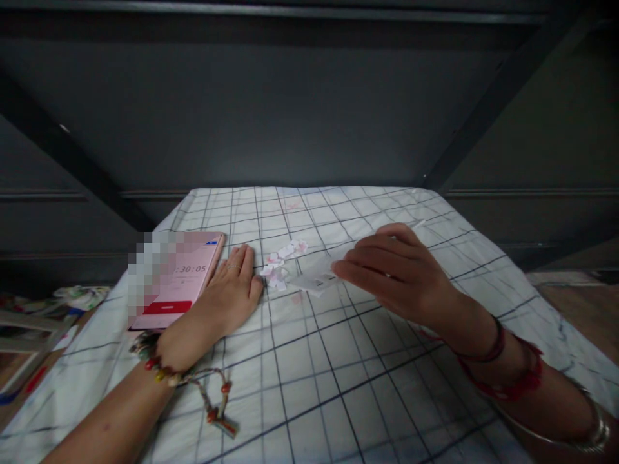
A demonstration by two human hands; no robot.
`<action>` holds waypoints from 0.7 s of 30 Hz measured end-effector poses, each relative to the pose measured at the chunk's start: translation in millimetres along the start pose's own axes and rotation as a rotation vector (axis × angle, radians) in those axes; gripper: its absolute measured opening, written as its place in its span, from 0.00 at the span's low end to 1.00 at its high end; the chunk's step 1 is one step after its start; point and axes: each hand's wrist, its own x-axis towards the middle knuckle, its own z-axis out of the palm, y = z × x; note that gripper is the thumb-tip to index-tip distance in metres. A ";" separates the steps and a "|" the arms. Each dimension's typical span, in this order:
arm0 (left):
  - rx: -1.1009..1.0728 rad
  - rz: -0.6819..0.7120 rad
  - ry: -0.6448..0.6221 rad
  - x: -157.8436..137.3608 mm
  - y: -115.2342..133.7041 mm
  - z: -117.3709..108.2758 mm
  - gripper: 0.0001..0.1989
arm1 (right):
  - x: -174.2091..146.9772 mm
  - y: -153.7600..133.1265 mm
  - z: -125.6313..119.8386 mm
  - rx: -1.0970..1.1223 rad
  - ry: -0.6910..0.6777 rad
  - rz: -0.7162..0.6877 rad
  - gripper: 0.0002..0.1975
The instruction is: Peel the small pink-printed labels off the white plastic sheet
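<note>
My left hand [227, 295] lies flat, palm down, on a white cloth with a dark grid [309, 386], fingers together, next to a pink phone [181, 278] whose screen shows a timer. Just past its fingertips is a small heap of white and pink paper scraps [281, 261]. My right hand [394, 274] reaches in from the right, fingers curled over a small folded white paper [315, 278] that rests on the cloth; its fingertips touch the paper's right edge. A beaded bracelet hangs from my left wrist, and red cords and bangles circle my right.
The cloth covers a table set against a dark wall with slanted dark beams [488, 103]. At the far left, beyond the table's edge, lie coloured items and a frame [33, 322]. A wooden floor [575, 309] shows at the right.
</note>
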 end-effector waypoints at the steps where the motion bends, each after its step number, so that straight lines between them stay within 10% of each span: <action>1: -0.002 -0.007 0.003 0.2 -0.6 0.8 0.38 | 0.3 -0.3 -0.5 -0.005 0.009 0.014 0.06; 21: -0.034 0.056 0.058 1.4 -8.1 6.6 0.40 | -6.4 15.5 -11.8 0.038 -0.055 0.027 0.13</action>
